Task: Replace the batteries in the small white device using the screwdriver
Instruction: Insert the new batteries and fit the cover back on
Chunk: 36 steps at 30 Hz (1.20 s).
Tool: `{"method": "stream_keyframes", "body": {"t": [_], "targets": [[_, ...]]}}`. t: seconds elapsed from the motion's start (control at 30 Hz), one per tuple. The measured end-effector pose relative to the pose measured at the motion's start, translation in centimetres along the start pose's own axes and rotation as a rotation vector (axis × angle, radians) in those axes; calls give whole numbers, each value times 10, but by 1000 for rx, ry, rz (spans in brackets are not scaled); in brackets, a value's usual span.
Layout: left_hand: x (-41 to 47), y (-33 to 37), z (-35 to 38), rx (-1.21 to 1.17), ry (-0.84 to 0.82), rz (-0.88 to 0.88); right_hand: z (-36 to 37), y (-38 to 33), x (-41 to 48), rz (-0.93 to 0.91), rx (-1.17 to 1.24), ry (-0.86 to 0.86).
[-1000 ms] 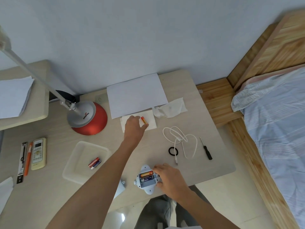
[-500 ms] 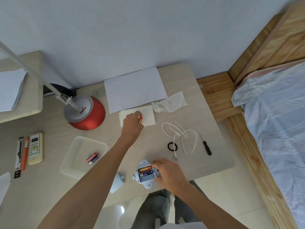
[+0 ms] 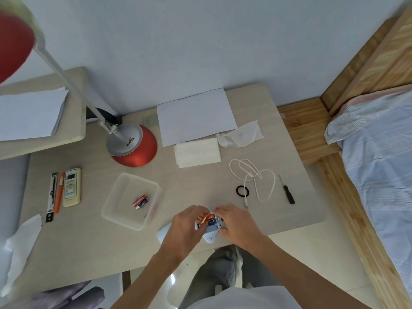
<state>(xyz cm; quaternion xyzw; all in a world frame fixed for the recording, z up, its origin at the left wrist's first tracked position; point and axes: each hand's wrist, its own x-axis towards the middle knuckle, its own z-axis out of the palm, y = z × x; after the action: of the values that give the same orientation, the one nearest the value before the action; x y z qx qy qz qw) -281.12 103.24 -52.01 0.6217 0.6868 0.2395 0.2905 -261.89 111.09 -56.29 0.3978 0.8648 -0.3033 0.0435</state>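
The small white device lies near the table's front edge with its battery bay open and one battery inside. My left hand holds an orange battery at the bay's left side. My right hand grips the device's right side and steadies it. The black-handled screwdriver lies untouched on the table to the right. The device's cover lies just left of my left hand, mostly hidden. Two old batteries rest in a clear plastic tray.
A red lamp base, white paper sheet, folded tissue, crumpled wrapper, white cable and black ring lie on the table. A remote and pens sit far left. A bed stands right.
My left hand picked the orange battery up from the folded tissue and brought it back to the device's open bay. The right hand stayed on the device.
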Motion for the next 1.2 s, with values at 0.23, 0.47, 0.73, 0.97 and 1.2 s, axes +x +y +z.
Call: {"method": "stream_keyframes", "body": {"t": [0.23,0.47,0.73,0.97,1.2], "targets": [[-4,-10,20,28,-75,68,1,2,0,11,-23,0],[-3,-18,23,18,-125,94,2,1,-1,-14,-17,9],[4,-21,25,-9,-203,75,0,0,-1,-31,-1,-6],[9,-26,26,-33,-234,96,-3,6,4,-36,-13,-52],[14,-28,29,-13,-261,89,-1,10,5,-36,-15,-56]]}}
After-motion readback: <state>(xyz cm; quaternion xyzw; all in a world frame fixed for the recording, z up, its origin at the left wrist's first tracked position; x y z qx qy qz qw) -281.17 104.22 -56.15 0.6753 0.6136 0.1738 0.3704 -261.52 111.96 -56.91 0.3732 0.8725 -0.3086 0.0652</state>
